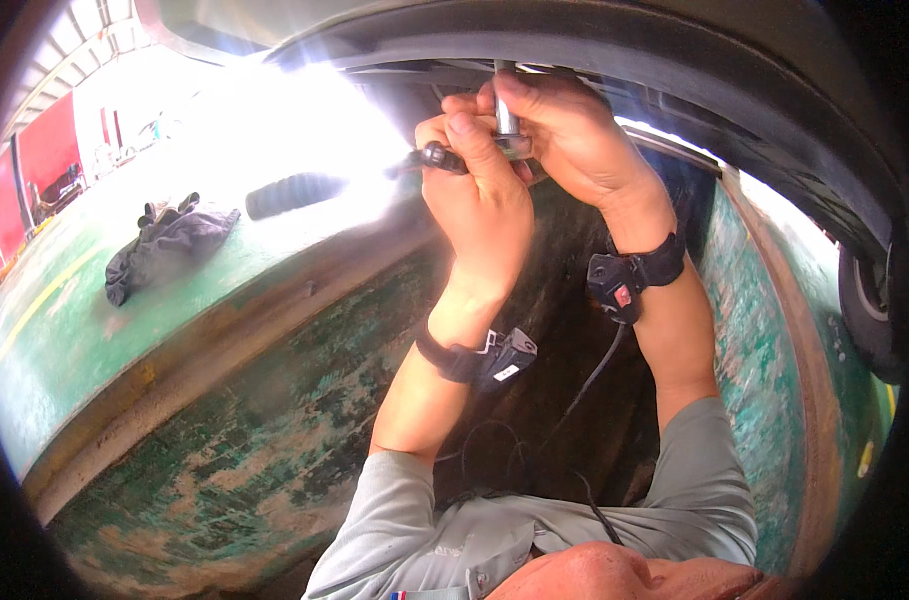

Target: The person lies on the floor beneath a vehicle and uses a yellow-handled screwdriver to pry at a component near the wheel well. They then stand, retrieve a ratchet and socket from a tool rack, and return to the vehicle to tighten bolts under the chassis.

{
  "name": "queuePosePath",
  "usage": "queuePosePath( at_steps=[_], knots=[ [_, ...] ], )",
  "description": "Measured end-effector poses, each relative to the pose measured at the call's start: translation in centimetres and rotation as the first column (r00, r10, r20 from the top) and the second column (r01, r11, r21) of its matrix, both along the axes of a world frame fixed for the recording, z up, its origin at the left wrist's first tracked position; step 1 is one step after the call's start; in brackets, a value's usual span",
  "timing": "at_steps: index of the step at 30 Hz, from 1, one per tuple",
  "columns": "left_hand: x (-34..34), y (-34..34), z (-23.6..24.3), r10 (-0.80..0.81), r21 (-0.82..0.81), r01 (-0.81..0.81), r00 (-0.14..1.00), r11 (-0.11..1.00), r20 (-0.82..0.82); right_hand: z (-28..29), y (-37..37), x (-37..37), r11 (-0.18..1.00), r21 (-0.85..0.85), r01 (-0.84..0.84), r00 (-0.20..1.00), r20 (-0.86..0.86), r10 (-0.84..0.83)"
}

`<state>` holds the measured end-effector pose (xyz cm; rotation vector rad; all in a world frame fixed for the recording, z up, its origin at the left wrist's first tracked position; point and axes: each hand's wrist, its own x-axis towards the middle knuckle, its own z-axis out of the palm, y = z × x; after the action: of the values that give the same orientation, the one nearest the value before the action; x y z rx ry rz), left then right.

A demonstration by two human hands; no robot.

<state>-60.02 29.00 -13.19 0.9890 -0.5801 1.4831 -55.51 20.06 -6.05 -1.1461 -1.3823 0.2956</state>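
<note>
Under the vehicle's dark underside, my left hand (479,205) is closed around the head end of a ratchet wrench (439,156). Its dark grip (292,194) sticks out to the left, partly washed out by glare. My right hand (599,150) is raised beside the left, fingers curled round an upright silver socket or extension (506,110), which sits on the ratchet end between both hands. The top of that metal piece meets the underside, where the exact contact is hard to make out. Both wrists wear black strapped devices with cables hanging down.
The vehicle's dark bumper or sill (694,70) arches overhead, with a wheel (869,310) at right. Green pit walls (234,450) with rusty edge rails (154,372) flank me. A dark cloth (159,250) lies on the green floor at left, and red cabinets (49,150) stand farther back.
</note>
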Motion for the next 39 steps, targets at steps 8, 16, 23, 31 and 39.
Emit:
queuePosePath(
  at_steps=[8,16,23,31,39],
  knots=[
    [-0.9,0.1,0.7,-0.241,-0.153,0.227,0.967,0.962,-0.078,0.0,0.3,1.3,0.995,0.064,-0.073,0.997,0.026,0.072],
    [-1.1,0.6,0.7,-0.297,-0.158,0.278,0.948,0.947,-0.112,0.0,0.6,0.9,0.967,0.009,-0.254,0.958,-0.135,0.253],
    [-0.8,0.7,0.7,-0.264,-0.171,0.245,0.96,0.954,-0.097,-0.3,1.0,0.9,0.993,0.114,-0.015,0.998,0.056,0.009],
    [-1.4,0.3,0.7,-0.279,-0.185,0.257,0.955,0.949,-0.1,-0.4,0.5,1.2,0.995,0.1,-0.014,0.993,0.114,0.002],
    [-1.3,0.4,0.7,-0.268,-0.146,0.255,0.96,0.956,-0.077,-0.9,1.0,2.0,0.98,0.099,-0.171,0.985,0.013,0.17]
  ],
)
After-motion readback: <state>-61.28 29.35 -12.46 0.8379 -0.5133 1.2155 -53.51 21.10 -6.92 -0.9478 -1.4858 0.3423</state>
